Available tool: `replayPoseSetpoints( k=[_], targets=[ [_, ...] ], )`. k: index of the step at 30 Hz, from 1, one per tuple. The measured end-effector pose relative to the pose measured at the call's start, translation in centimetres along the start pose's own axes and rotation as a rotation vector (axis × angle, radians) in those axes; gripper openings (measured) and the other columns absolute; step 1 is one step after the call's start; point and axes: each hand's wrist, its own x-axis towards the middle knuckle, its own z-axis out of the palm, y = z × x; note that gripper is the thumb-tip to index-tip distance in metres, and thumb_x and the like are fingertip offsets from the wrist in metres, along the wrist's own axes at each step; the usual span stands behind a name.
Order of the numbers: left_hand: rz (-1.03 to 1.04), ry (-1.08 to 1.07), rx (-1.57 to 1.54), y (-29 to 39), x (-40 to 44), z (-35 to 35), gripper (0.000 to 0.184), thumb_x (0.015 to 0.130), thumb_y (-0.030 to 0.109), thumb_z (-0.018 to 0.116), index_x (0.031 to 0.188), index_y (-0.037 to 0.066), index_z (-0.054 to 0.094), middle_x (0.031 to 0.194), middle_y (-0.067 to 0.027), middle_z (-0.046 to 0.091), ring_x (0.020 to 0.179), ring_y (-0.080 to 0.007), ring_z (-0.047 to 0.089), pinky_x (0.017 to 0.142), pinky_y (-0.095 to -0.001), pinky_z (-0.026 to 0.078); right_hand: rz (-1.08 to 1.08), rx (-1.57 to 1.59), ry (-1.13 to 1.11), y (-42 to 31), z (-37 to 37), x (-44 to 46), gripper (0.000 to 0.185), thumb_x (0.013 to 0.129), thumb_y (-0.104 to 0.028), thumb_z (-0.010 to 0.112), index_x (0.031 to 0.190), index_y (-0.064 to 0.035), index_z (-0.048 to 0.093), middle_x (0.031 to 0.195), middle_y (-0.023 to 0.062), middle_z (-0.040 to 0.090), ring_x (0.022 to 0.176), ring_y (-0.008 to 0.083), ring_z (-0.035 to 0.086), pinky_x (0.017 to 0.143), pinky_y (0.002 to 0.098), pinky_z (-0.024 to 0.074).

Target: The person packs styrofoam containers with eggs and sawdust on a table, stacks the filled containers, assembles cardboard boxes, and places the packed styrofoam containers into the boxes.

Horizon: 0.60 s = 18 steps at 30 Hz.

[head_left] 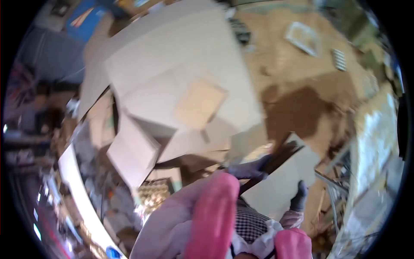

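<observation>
A pale flat box or stack of panels (276, 187) with a dark brown side (280, 159) lies against the front of the body. At its brown side, my left hand (249, 169), in a greyish glove, has its fingers closed on the edge. My right hand (299, 197), in a dark glove, is at the right side of the pale face; part of its fingers is hidden, and its grip is unclear. Pink sleeve covers show on both arms. Further forward lies a large pale cardboard sheet (172, 56), with a small tan piece (200, 103) on it. The view is blurred.
A folded cardboard piece (134, 149) stands at the left. On the brown surface (276, 60) are a clear plastic frame (303, 39) and a small ribbed item (339, 59). A blue object (85, 19) sits at the upper left. Metal bars (332, 182) are at the right.
</observation>
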Motion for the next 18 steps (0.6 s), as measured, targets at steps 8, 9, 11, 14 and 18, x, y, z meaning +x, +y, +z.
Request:
replayPoseSetpoints(
  k=[8, 9, 11, 14, 18],
  targets=[
    [0.016, -0.108, -0.219, 12.2, 10.1, 18.6, 0.086, 0.065, 0.009, 0.074, 0.137, 0.005, 0.028, 0.125, -0.0107, 0.049, 0.113, -0.0235, 0.051, 0.095, -0.035, 0.044, -0.136, -0.029, 0.033, -13.5, -15.3, -7.1, 0.042, 0.085, -0.024, 0.065, 0.12, -0.0044, 0.054, 0.103, 0.0042, 0.062, 0.093, 0.0135, 0.059, 0.082, 0.0258, 0.0467],
    [0.051, -0.182, -0.18, 13.9, 12.6, 21.9, 0.086, 0.065, 0.009, 0.074, 0.137, 0.005, 0.028, 0.125, -0.0107, 0.049, 0.113, -0.0235, 0.051, 0.095, -0.035, 0.044, -0.201, -0.013, 0.094, -15.0, -19.0, -8.4, 0.042, 0.085, -0.024, 0.065, 0.12, -0.0044, 0.054, 0.103, 0.0042, 0.062, 0.093, 0.0135, 0.059, 0.082, 0.0258, 0.0467],
    [-0.003, -0.256, -0.336, 19.3, 15.4, 27.0, 0.074, 0.066, 0.007, 0.074, 0.13, 0.003, 0.038, 0.113, -0.007, 0.055, 0.097, -0.0174, 0.056, 0.087, -0.0318, 0.047, -0.327, 0.121, 0.239, -20.3, -23.2, -12.5, 0.064, 0.089, -0.032, 0.059, 0.14, -0.0045, 0.032, 0.132, 0.0094, 0.047, 0.122, 0.019, 0.043, 0.103, 0.0304, 0.0323],
    [0.195, -0.429, -0.375, 21.7, 23.8, 34.6, 0.052, 0.071, 0.014, 0.072, 0.117, 0.003, 0.049, 0.103, -0.0037, 0.057, 0.087, -0.0128, 0.056, 0.081, -0.0315, 0.047, -0.665, 0.094, 0.337, -22.8, -30.3, -19.6, 0.065, 0.095, -0.037, 0.046, 0.145, -0.0039, 0.02, 0.144, 0.011, 0.033, 0.134, 0.0208, 0.027, 0.111, 0.0339, 0.0176],
    [0.583, -0.671, -0.278, 31.6, 33.7, 47.2, 0.024, 0.093, 0.022, 0.047, 0.106, 0.004, 0.055, 0.099, -0.0021, 0.058, 0.092, -0.0127, 0.055, 0.085, -0.0324, 0.046, -0.686, 0.172, 0.778, -18.6, -38.1, -26.7, 0.048, 0.092, -0.018, 0.054, 0.134, 0.0, 0.04, 0.122, 0.009, 0.052, 0.113, 0.0189, 0.05, 0.1, 0.0331, 0.0384]
  ],
)
